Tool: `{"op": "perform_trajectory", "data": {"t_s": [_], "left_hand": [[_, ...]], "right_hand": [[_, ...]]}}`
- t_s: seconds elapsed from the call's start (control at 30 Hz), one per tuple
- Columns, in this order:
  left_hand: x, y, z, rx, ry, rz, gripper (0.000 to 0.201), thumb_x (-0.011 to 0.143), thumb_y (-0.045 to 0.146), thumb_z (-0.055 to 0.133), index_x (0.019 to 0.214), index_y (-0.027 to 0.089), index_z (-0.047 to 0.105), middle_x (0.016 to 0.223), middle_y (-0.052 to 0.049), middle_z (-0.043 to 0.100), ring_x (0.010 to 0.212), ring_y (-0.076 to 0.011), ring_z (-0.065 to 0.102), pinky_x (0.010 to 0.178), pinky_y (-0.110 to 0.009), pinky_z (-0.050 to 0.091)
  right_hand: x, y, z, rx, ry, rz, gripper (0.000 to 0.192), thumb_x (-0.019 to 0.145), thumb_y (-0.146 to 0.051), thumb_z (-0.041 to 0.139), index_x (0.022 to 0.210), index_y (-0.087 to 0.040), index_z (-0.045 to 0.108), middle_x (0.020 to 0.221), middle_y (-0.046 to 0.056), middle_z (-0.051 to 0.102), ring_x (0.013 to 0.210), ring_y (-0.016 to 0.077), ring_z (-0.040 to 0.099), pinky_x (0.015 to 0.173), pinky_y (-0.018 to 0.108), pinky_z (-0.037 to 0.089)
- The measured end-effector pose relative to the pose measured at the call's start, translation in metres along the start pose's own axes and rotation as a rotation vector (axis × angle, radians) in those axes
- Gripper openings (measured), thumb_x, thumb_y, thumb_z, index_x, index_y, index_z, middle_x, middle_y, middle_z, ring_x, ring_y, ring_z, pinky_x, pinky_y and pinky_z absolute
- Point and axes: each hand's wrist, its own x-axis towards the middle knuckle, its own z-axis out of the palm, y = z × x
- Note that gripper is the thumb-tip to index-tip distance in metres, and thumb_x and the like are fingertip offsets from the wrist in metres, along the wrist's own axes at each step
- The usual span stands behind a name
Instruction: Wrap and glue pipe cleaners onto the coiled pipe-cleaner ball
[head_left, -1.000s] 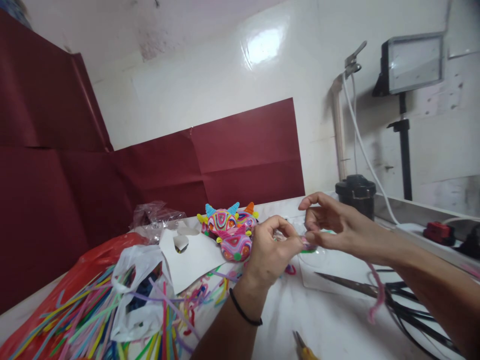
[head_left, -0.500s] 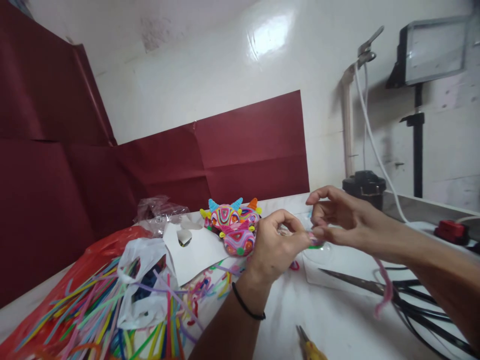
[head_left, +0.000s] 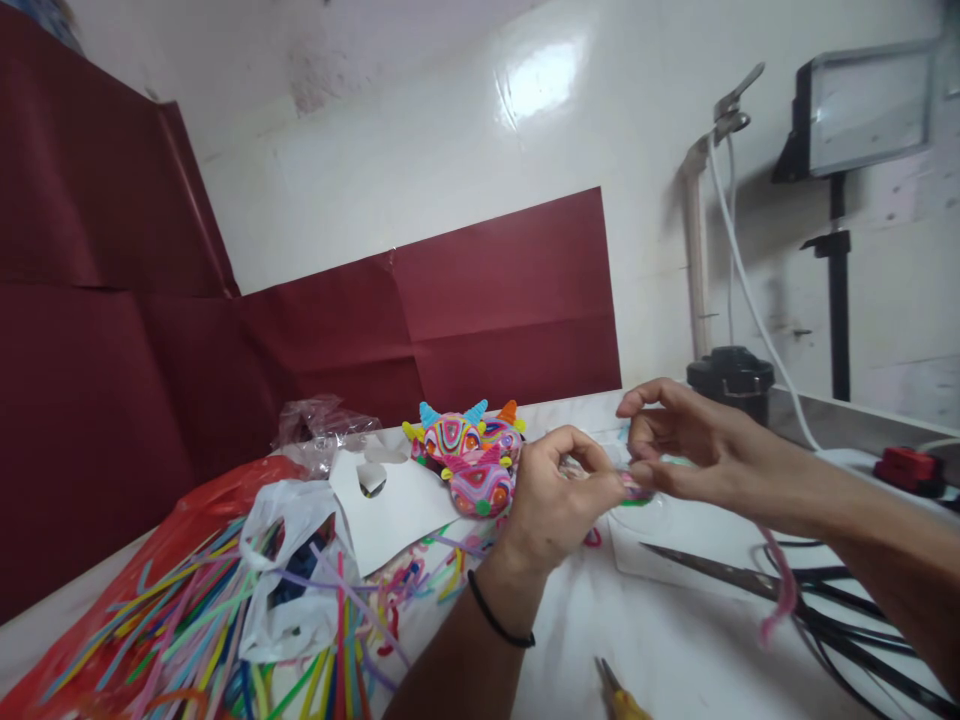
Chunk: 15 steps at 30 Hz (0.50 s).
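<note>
While both hands meet at frame centre, the details read as follows.
Fingertips: left hand [head_left: 551, 500] and right hand [head_left: 686, 440] each pinch narrowly on a small pink coiled piece [head_left: 634, 487], held just above the white table [head_left: 675, 650].
Pipe cleaner [head_left: 780, 590]: a pink length trails from the coil, under the right forearm, toward lower right.
Handling: judged light, soft and bendable; the wire core should hold a bend; grip near the coil, not the loose tail.
Nearby: finished colourful horned figures [head_left: 469, 455] just left of the left hand; scissors [head_left: 720, 570] right of centre.
Lower left: heap of loose coloured stems [head_left: 187, 630] on a red bag [head_left: 202, 495].
</note>
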Motion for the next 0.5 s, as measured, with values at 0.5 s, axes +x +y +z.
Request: {"op": "perform_trajectory", "data": {"t_s": [0.5], "left_hand": [[0.0009, -0.0019, 0.0000, -0.001, 0.007, 0.019, 0.010, 0.058, 0.019, 0.063, 0.060, 0.018, 0.053, 0.057, 0.004, 0.048, 0.052, -0.0082, 0.038, 0.048, -0.023, 0.027]], "right_hand": [[-0.0012, 0.0014, -0.0009, 0.010, 0.006, -0.023, 0.040, 0.073, -0.033, 0.076, 0.101, -0.032, 0.048, 0.071, -0.004, 0.051, 0.065, 0.0154, 0.052, 0.056, 0.026, 0.046]]}}
